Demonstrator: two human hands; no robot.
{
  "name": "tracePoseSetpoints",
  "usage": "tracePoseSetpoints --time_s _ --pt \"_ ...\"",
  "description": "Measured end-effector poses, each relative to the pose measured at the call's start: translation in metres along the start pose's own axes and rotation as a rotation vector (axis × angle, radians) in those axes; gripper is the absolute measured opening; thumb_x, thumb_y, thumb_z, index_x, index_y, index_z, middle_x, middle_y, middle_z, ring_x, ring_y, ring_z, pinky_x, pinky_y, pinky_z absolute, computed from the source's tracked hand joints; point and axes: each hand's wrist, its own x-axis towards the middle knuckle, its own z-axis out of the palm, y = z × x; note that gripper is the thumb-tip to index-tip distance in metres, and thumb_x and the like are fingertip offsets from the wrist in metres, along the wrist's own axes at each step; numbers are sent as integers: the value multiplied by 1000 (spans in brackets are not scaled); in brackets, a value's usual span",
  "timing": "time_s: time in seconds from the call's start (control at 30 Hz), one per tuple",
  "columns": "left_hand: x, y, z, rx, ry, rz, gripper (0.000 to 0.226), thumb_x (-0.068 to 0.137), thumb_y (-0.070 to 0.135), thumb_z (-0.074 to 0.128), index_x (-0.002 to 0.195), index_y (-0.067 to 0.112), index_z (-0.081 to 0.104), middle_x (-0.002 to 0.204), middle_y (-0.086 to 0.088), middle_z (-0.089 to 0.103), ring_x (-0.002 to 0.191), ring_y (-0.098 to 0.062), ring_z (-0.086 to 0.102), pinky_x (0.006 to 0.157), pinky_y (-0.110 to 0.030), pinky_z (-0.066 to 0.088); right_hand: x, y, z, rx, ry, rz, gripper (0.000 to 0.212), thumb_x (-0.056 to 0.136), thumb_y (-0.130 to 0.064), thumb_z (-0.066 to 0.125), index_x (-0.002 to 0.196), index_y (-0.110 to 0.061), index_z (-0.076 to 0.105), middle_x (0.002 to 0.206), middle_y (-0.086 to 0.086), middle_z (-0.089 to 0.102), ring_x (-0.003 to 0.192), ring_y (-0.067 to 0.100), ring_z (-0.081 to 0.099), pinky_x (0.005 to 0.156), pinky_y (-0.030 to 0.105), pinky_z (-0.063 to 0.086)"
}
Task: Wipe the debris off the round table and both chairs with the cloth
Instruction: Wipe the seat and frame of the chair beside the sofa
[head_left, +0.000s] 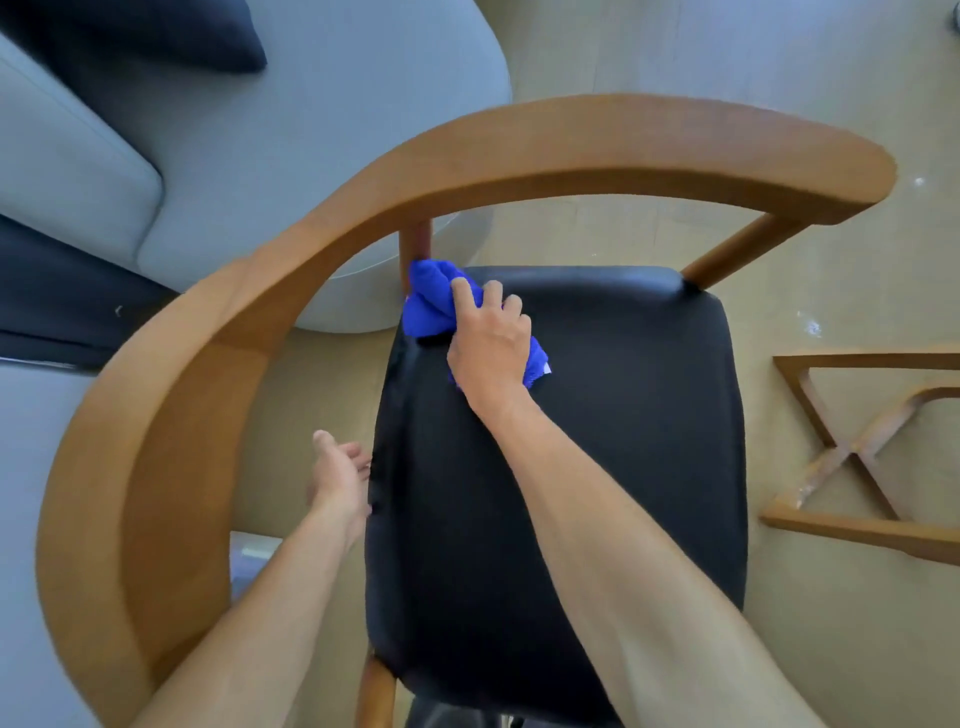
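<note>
A wooden chair with a curved backrest rail (519, 150) and a black padded seat (597, 467) fills the view from above. My right hand (488, 343) presses a bunched blue cloth (428, 301) onto the seat's far left corner, beside a wooden upright post. My left hand (340, 478) sits at the seat's left edge, fingers apart, holding nothing. No debris shows on the seat. The round table is out of view.
A grey sofa (322, 119) with a dark cushion (171, 36) stands at the upper left. A wooden X-shaped frame (852, 447) stands on the beige floor (727, 52) at the right. Small white specks lie on the floor near the chair's right arm.
</note>
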Motion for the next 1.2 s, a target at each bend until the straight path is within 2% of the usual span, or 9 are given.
tracePoseSetpoints --time_s 0.17,0.33,0.47,0.57,0.73,0.87,1.0,1.1,1.2 --pt "-4 15 -9 -47 49 -49 65 102 48 13 129 5 53 124 -11 59 120 -33 53 100 -46 37 -155 -25 1 173 -142 -404 44 59 -4 57 101 -18 60 85 9 54 64 23 39 55 33 27" --pt "-10 1 -2 539 53 299 38 99 31 44 129 10 51 130 -2 51 116 -29 49 91 -34 33 -288 38 -16 114 -429 -951 36 74 -11 49 107 -27 52 90 -1 52 67 20 39 60 31 31" --pt "-31 -30 18 877 -158 505 77 88 37 63 151 34 20 158 -5 15 143 -25 24 110 -42 30 -261 141 -38 19 -438 -1186 35 80 -10 55 108 -29 48 98 0 53 75 22 46 66 32 38" --pt "-40 -56 28 1155 -133 654 97 81 40 71 152 41 6 159 -6 -15 148 -29 -2 114 -49 26 -214 229 -49 9 -298 -785 36 76 -6 46 107 -24 51 103 7 59 77 30 53 64 36 46" --pt "-49 -80 27 1503 -59 797 102 81 46 70 152 40 -2 156 -9 -27 146 -35 -15 110 -53 33 -204 269 -57 206 -190 39 58 65 0 62 120 -14 52 109 12 56 88 36 55 73 40 52" --pt "-62 -80 30 1542 -71 767 94 87 31 65 153 35 -3 156 -8 -27 146 -34 -16 107 -50 39 -260 247 -55 126 -231 -118 50 65 -9 50 114 -18 49 104 10 55 78 33 52 66 38 51" --pt "-85 -74 31 1572 -168 686 78 90 23 57 153 29 10 159 -6 -13 148 -27 -6 106 -47 39 -291 254 -81 106 -569 -284 48 66 -15 46 113 -24 50 103 1 54 77 25 53 63 35 52" --pt "-118 -71 38 1581 -272 691 64 91 24 53 149 22 26 156 -3 18 142 -23 21 103 -40 42 -289 254 -117 233 -697 -138 53 74 -16 43 126 -28 47 113 -4 48 96 21 49 80 31 46" --pt "-166 -65 51 1565 -409 709 54 92 26 51 144 21 37 144 0 39 130 -19 40 100 -35 43 -277 247 -171 504 -572 119 52 74 -15 49 123 -32 51 108 -15 51 98 8 50 83 18 41"
